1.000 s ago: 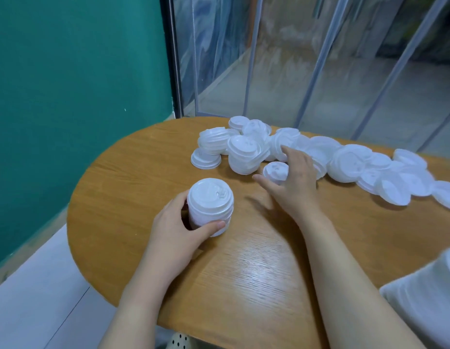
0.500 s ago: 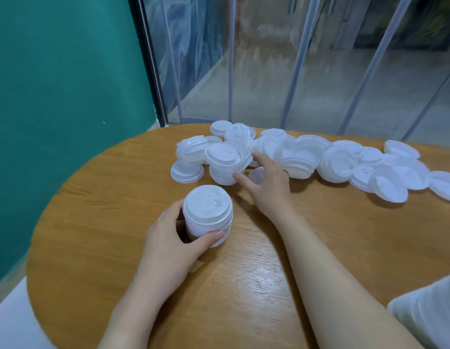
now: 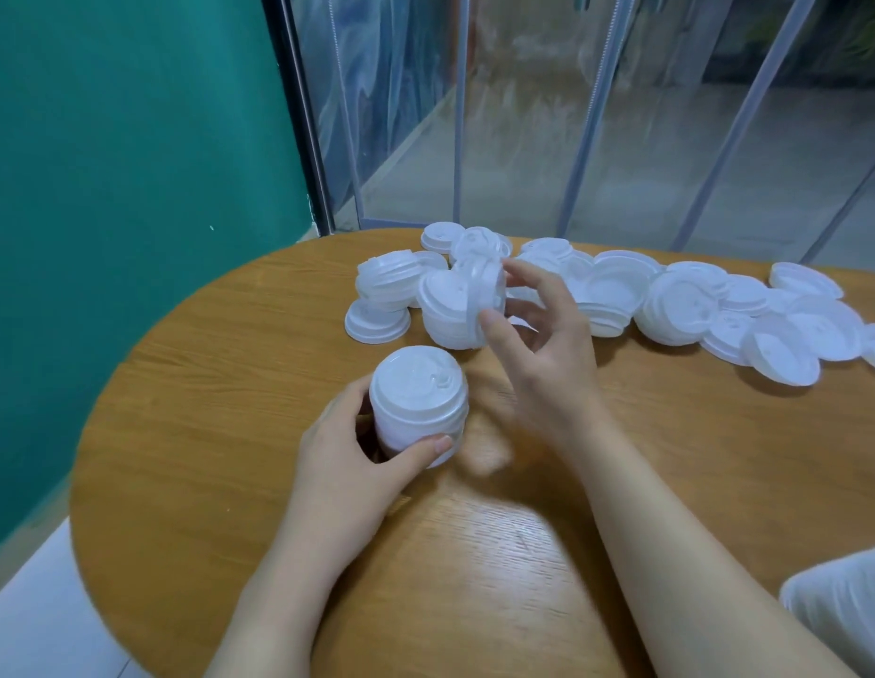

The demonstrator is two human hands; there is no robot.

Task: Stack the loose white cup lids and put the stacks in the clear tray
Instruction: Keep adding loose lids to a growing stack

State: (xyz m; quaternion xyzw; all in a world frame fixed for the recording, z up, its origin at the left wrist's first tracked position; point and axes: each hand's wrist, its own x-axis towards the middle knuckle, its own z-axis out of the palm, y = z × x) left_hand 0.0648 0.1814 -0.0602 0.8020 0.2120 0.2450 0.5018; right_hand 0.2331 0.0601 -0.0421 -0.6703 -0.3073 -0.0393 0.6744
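Note:
My left hand (image 3: 350,462) grips a short stack of white cup lids (image 3: 418,401) that stands upright on the wooden table (image 3: 220,413). Just beyond it my right hand (image 3: 538,349) is raised off the table and pinches a single white lid (image 3: 484,291) between thumb and fingers; the lid is tilted on edge. Several loose white lids (image 3: 680,305) lie in a scattered row across the far side of the table, some overlapping, some upside down. The clear tray is not in view.
A teal wall (image 3: 122,188) stands on the left, and a glass partition with metal posts (image 3: 572,115) rises behind the table. The table's rounded edge curves near the left. A white cloth (image 3: 846,614) shows at the lower right corner.
My right hand has taken one lid out of the pile, lifted it and drawn it back toward the stack. My left hand keeps its hold on the stack.

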